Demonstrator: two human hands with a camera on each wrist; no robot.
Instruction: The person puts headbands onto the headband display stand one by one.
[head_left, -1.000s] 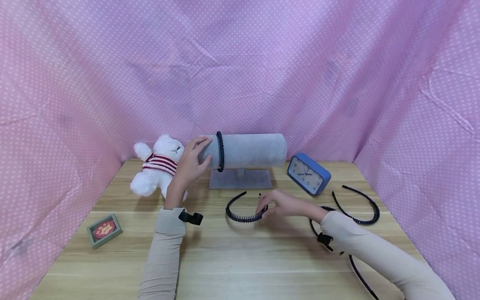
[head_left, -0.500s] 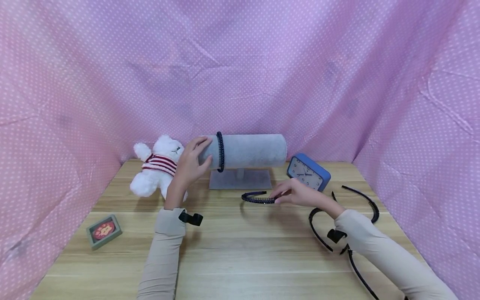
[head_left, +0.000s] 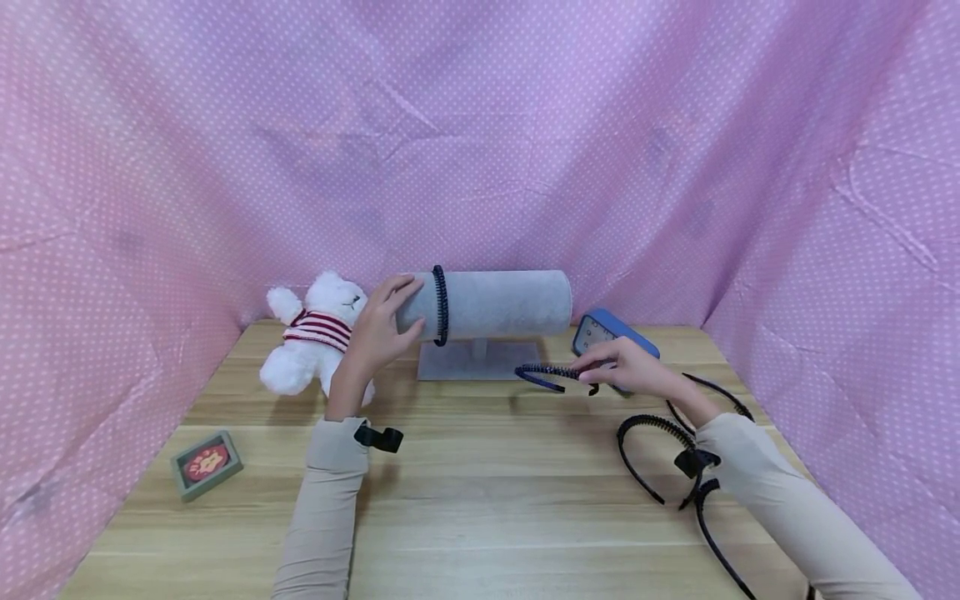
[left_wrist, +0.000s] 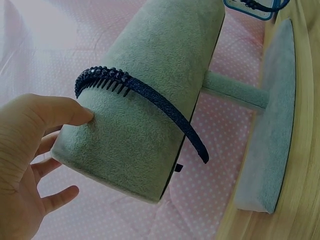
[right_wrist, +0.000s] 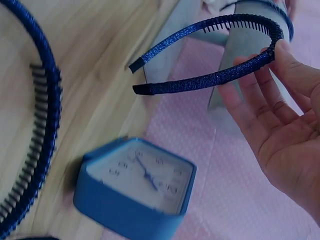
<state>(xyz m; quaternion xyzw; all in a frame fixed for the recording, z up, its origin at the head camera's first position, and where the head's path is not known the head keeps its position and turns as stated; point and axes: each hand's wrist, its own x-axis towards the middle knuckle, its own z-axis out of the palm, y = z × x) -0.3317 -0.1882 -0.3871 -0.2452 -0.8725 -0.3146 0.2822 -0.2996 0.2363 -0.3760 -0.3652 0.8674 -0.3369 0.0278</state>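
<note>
A black beaded headband with comb teeth (right_wrist: 200,80) is pinched at its curved top between my right thumb and fingers. That right hand (head_left: 630,367) holds it above the table, in front of the blue clock, with both headband ends free. My left hand (head_left: 378,329) holds the left end of a grey velvet headband display stand (head_left: 510,304). In the left wrist view its thumb lies on the roll and the fingers reach around the end, partly hidden. Another black headband (left_wrist: 155,97) sits around the roll, beside the left thumb.
Several black headbands, one (head_left: 637,450) in front, lie at the right under my right arm. A blue alarm clock (head_left: 600,329) stands behind my right hand. A white plush bear (head_left: 318,329) lies left of the stand. A small framed picture (head_left: 206,467) is at the left.
My right hand has lifted the headband off the table and carried it right and back, turning its ends toward me. The left hand has stayed on the stand.
</note>
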